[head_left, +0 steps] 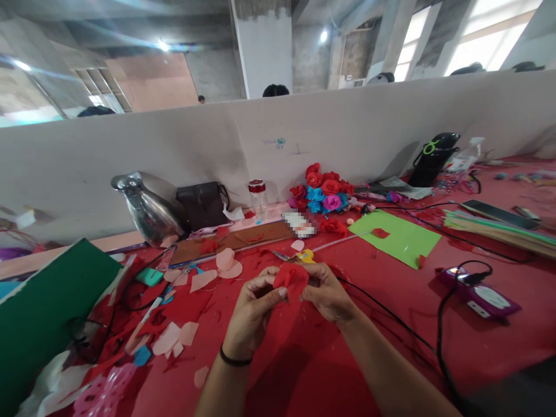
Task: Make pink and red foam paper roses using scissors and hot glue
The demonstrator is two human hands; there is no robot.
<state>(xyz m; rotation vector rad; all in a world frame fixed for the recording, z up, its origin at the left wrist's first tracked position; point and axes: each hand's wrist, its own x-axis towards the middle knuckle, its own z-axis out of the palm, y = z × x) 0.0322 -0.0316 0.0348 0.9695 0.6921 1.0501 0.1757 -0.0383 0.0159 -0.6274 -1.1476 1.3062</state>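
Note:
Between both hands a red paper flower (292,280) is held up over the red table. My left hand (260,295) pinches its left edge, thumb in front; a dark band circles that wrist. From the right, my right hand (328,291) grips the flower's other side with thumb and fingers. Just behind the hands lie yellow-handled scissors (305,256), partly hidden by the fingers. Pale pink paper petals (226,263) are scattered to the left of the hands.
Paper roses (328,188) in red, blue and pink stand against the partition (208,133). A steel jug (150,211), dark bag (202,207) and glass jar (259,198) line the back. Rightward are a green sheet (397,237), a purple power box (482,292) and cables; a dark green board (52,313) leans at left.

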